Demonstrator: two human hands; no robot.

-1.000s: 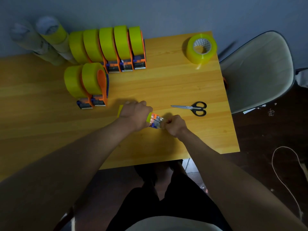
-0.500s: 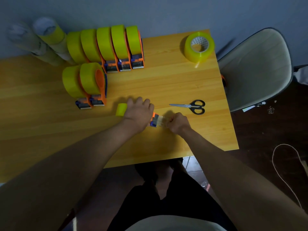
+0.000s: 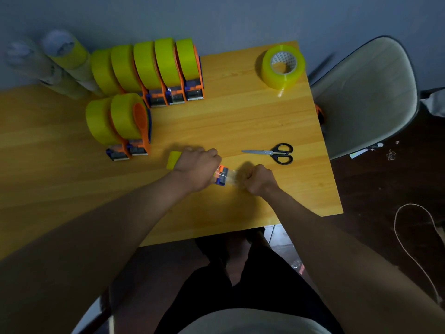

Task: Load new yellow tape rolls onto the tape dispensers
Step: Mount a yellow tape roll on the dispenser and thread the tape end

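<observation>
Fingers (image 3: 243, 175) of the right hand (image 3: 258, 179) pinch the tape end (image 3: 231, 175), left hand (image 3: 197, 168) clamps the dispenser (image 3: 221, 175); crooked pull could wrinkle it.

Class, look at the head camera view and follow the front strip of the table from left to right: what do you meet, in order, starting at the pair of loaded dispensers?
Pair of loaded tape dispensers → left hand → dispenser being loaded → right hand → scissors.
</observation>
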